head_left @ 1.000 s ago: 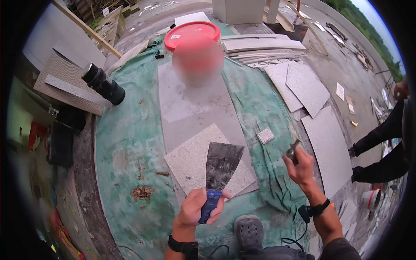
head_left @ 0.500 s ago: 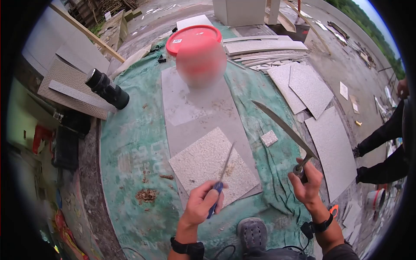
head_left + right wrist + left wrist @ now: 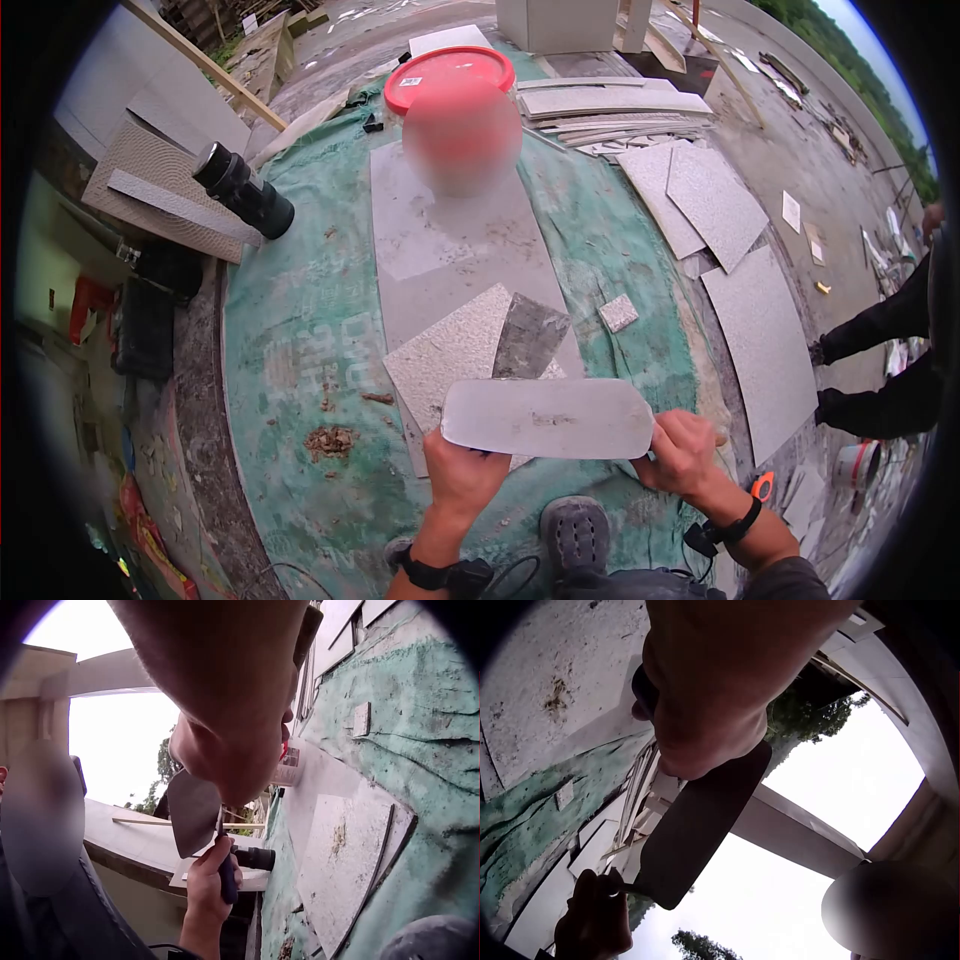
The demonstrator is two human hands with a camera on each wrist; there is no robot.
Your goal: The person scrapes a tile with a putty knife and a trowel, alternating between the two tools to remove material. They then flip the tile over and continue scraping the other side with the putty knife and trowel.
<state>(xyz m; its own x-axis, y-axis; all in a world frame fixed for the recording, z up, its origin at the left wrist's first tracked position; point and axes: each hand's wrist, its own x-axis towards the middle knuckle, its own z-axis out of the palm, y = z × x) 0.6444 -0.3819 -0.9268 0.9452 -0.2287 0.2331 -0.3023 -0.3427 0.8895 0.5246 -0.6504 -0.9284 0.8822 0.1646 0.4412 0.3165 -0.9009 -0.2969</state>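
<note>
My left hand grips a scraper by its handle, which the trowel blade mostly covers in the head view; the scraper's grey blade shows beyond. In the right wrist view the blue handle lies inside the fingers of the left hand. My right hand holds a trowel, whose long rounded blade lies crosswise between the hands, broad face up to the head camera. Its left end overlaps the left hand; contact is unclear. Below lies a rough, light square tile on a grey board.
Green cloth surrounds the board, with a small tile piece and brown debris. A red-lidded bucket stands ahead, a black flask-like object left. Large panels lie right, near a person's legs.
The right hand has swung the trowel leftward from a raised, edge-on position to lie across in front of the left hand. The scraper has turned from edge-on so its blade face shows.
</note>
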